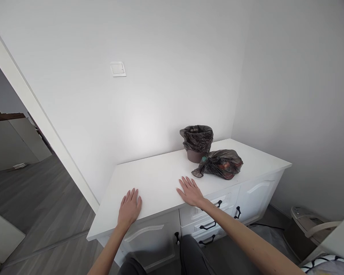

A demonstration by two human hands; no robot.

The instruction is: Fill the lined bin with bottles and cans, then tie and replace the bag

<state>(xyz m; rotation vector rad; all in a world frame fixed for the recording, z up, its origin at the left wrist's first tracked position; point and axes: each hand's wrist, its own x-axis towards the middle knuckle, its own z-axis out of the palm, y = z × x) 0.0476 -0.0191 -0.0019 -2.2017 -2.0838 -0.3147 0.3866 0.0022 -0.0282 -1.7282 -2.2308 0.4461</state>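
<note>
Knotted black trash bag (229, 162): it lies on its side on the cabinet top, just beyond our right hand, reddish contents showing through the thin plastic.
Right hand (190, 193): we rest it palm down near the front edge, fingers fanned wide — holding nothing.
Left hand (129, 207): we lay it flat near the front edge too, open and holding nothing, fingers close together, thumb a little out.
White cabinet top (151, 173): under both our palms, bare between them.
Brown trash bin (195, 156): upright behind the bag, near the wall, a black liner (199, 139) folded over its rim.
Black drawer handles (208, 226): three, stacked on the cabinet front below our right forearm.
Gray trousers (193, 254): our legs, close to the cabinet doors.
Light switch (118, 69): on the white wall (166, 88), above and beyond our left hand.
Beige-lidded container (306, 223): on the floor, right of the cabinet — we cannot tell what it holds.
</note>
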